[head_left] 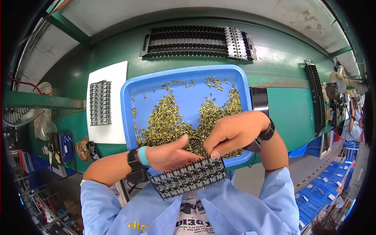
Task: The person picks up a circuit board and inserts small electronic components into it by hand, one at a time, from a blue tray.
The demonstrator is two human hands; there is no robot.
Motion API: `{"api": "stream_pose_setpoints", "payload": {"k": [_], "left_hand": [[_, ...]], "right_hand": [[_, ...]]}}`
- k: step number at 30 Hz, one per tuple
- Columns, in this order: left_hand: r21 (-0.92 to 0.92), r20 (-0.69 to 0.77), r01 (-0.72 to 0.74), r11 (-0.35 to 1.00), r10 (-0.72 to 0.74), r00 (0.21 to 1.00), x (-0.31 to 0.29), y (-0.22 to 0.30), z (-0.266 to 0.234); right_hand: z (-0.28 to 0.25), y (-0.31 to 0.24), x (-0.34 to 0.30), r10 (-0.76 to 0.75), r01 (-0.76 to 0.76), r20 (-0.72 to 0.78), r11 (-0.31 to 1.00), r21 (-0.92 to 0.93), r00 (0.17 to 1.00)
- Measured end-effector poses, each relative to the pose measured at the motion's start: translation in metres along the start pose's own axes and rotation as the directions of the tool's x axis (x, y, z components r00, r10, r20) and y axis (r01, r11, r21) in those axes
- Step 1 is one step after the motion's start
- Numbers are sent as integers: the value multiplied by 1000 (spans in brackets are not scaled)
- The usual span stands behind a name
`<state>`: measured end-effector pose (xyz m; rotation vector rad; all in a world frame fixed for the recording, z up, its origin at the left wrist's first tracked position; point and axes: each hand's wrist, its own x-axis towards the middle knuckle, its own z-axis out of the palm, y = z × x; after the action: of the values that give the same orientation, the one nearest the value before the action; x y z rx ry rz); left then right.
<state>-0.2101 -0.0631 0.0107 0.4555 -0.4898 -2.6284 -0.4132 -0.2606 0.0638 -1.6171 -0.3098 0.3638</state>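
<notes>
A panel of small black-and-grey circuit boards [190,178] is tilted in front of my chest, at the near edge of a blue tray [127,113]. My left hand [166,156] holds the panel from its far side, thumb raised and the other fingers partly hidden behind it. At the panel's upper right edge, my right hand [237,133] is closed in a pinch; anything between its fingertips is too small to make out. Heaps of tiny gold-and-dark cylindrical parts [164,113], which look like capacitors, lie in the tray beneath my hands.
A similar board panel [100,102] lies on a white sheet [117,78] at left. Behind the tray is a long black slotted rack [188,41] with boards at its right end. A dark phone-like object [260,100] and another black rack [314,98] are at right.
</notes>
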Motion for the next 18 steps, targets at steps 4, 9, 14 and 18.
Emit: {"api": "stream_pose_setpoints", "payload": {"k": [4,9,14,18], "left_hand": [[-184,282,170,968,-114,953,29,-3,-4],[-224,311,-38,974,109,944,28,-15,-20],[-275,-18,-474,836,488,873,18,-14,-7],[-295,-76,-583,757,589,804,15,-22,-7]], "right_hand": [[-6,4,-9,56,-56,23,998,-8,998],[11,19,-21,123,-307,-592,926,-220,797],[42,73,-15,-126,-632,-830,591,-502,543],[45,82,-6,-24,-639,-817,610,-469,576]]}}
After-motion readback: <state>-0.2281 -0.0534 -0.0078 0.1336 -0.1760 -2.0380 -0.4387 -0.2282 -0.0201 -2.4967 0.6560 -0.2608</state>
